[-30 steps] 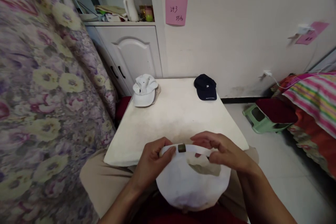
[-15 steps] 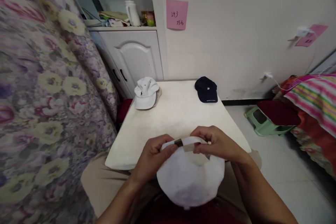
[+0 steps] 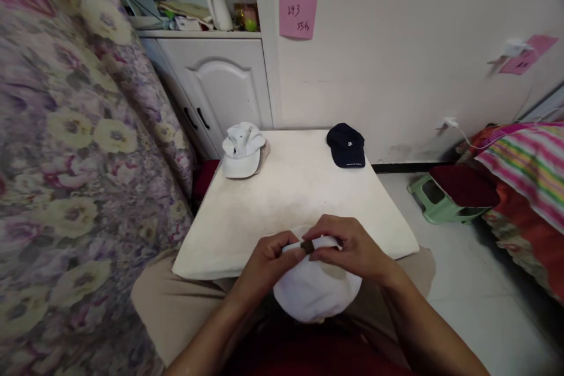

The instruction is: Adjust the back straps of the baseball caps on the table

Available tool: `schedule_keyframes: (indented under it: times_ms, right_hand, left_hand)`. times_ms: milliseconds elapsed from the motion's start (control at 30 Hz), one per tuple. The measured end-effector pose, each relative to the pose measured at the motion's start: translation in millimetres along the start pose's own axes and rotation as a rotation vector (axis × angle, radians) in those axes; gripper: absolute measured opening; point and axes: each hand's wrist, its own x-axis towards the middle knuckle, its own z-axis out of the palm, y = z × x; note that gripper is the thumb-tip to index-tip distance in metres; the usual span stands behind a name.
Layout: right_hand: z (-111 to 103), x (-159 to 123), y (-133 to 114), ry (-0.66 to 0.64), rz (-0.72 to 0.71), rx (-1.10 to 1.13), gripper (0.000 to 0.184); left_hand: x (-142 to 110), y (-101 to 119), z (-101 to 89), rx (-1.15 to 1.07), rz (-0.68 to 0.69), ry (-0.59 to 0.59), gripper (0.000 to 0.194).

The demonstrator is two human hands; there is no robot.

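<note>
Between my hands, at the near edge of the table, is a white cap with its back strap uppermost. My left hand is closed on the strap's left part, thumb beside a brownish buckle. Fingers of my right hand pinch the strap just right of that buckle. On the table's far left sits another white cap, with a beige one partly hidden behind it. A navy cap lies at the far right, brim towards me.
The cream-topped table stands against the wall. A floral curtain hangs at the left, beside a white cabinet. To the right are a green stool with a dark red top and a bed with a striped cover.
My right hand has moved left along the strap, up to the buckle. The cap is tilted differently and less of its crown shows. The camera view has shifted slightly.
</note>
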Motion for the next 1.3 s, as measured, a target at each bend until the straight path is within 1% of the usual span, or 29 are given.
schedule_keyframes:
  times_ms: [67,200,367,500,600,700,800,867,933,1000,1100,1200,1300]
  right_hand:
    - [8,-5,6,0.017,-0.018,-0.004,0.023]
    - [18,-12,15,0.06,-0.061,-0.063,0.023]
    - [30,-16,21,0.098,-0.107,-0.113,0.02]
    - [38,-17,22,0.113,-0.088,-0.101,0.015]
    - [42,-17,24,0.135,-0.048,-0.032,0.013]
    - [49,-19,31,0.171,0.019,0.09,0.011]
    - [57,-21,42,0.221,0.086,0.253,0.014]
    - [61,-22,48,0.254,0.101,0.309,0.017]
    - [59,-21,50,0.269,0.051,0.269,0.017]
    - [53,-19,49,0.259,-0.043,0.158,0.017]
    - [43,-17,43,0.242,-0.147,-0.045,0.022]
    - [38,-16,39,0.273,-0.183,-0.182,0.023]
    - [40,-18,39,0.292,-0.182,-0.193,0.024]
  left_hand:
    - [-1,-7,-2.8,-0.041,-0.03,-0.024,0.027]
    - [-4,-10,-9.5,-0.059,-0.043,-0.076,0.029]
    - [-6,-17,-13.8,-0.092,-0.071,-0.067,0.028]
    - [-3,-23,-12.4,-0.171,-0.081,-0.04,0.028]
    - [-2,-24,-10.4,-0.278,-0.092,-0.024,0.028]
    - [-1,-25,-7.6,-0.367,-0.104,-0.027,0.027]
    - [0,-25,-4.0,-0.448,-0.105,-0.039,0.026]
    - [1,-24,-2.4,-0.463,-0.098,-0.03,0.026]
    - [1,-23,-2.6,-0.411,-0.092,-0.004,0.026]
    - [0,-20,-4.8,-0.322,-0.088,0.0,0.026]
    - [-2,-17,-10.0,-0.242,-0.068,-0.062,0.027]
    - [-3,-16,-14.9,-0.245,-0.048,-0.125,0.029]
    - [-4,-16,-18.1,-0.266,-0.05,-0.155,0.031]
